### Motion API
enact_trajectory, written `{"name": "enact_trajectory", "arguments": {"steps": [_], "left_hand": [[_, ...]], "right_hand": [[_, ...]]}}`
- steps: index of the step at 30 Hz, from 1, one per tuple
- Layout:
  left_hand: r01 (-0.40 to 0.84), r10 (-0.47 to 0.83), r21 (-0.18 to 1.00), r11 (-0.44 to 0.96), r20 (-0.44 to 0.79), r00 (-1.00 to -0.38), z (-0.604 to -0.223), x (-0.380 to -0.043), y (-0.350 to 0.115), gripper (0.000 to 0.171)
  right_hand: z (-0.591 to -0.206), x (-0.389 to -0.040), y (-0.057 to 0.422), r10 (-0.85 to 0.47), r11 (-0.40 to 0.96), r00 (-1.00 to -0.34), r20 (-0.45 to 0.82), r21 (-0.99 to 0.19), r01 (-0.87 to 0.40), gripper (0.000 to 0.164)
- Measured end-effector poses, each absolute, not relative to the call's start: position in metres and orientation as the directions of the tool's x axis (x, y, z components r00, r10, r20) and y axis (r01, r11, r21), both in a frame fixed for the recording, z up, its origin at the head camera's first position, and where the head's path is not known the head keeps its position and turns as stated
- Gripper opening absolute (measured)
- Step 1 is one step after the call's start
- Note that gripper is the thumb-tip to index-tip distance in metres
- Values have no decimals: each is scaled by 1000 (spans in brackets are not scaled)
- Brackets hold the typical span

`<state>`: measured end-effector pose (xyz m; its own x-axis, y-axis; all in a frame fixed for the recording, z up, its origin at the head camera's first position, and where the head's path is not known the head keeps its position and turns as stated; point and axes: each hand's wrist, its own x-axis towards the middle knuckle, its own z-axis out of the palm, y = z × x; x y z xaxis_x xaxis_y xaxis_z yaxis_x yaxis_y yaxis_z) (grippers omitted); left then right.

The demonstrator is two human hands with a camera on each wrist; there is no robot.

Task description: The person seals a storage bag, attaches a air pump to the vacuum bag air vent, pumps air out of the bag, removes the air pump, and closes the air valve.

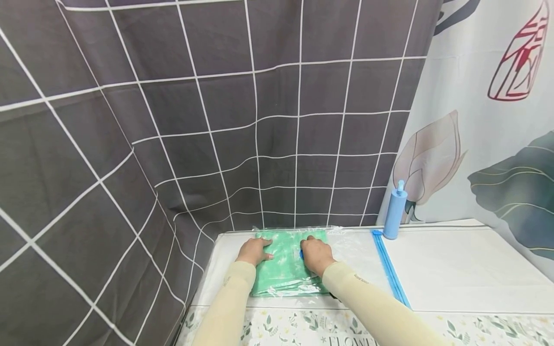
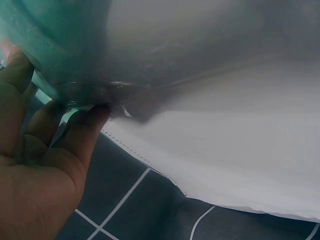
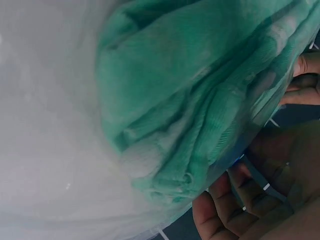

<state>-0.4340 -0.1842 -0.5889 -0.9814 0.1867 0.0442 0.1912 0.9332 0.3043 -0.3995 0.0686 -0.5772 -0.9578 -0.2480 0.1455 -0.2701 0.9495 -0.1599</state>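
Observation:
A clear plastic storage bag (image 1: 355,250) lies flat on the white table, with folded green cloth (image 1: 281,264) inside its left part. My left hand (image 1: 253,251) rests at the bag's left edge, thumb and index finger spread over the plastic. In the left wrist view its fingertips (image 2: 100,112) touch the bag's edge. My right hand (image 1: 317,254) has its fingers curled at a small blue valve cap (image 1: 301,253) on the bag, mostly hidden by the hand. The right wrist view shows the green cloth (image 3: 165,90) bunched in folds beneath the clear film.
A blue zip strip (image 1: 391,269) runs along the bag's right end. Behind it stands a light blue hand pump (image 1: 395,211) near the back edge. A dark grid curtain (image 1: 277,134) hangs close behind and to the left. Floral cloth (image 1: 294,322) covers the table's front.

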Motion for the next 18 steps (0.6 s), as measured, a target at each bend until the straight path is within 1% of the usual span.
{"name": "enact_trajectory", "arguments": {"steps": [6,9,11,13,15,16,18], "left_hand": [[185,184,307,933,32,-982,-590,-434,-183,70],[185,186,302,935,25,-982,-590,-436,-183,70],[190,190,298,936,28,-981,-591,-437,-183,70],[190,190,299,935,31,-981,-591,-437,-184,70],[189,189,298,935,31,-982,-591,-437,-184,71],[188,188,299,936,31,-982,-591,-437,-184,71],[191,190,291,937,33,-981,-591,-438,-185,70]], "right_hand": [[-527,-364,62,-218,941,-973,75,-247,-230,47],[-519,-358,62,-181,942,-982,52,-278,-188,53],[-525,-362,63,-166,944,-983,74,-275,-180,51],[-528,-362,64,-156,945,-983,99,-274,-178,45],[-530,-363,64,-154,949,-980,127,-256,-183,38],[-538,-368,65,-161,954,-975,151,-228,-193,34],[-534,-366,64,-164,958,-976,146,-212,-193,30]]}}
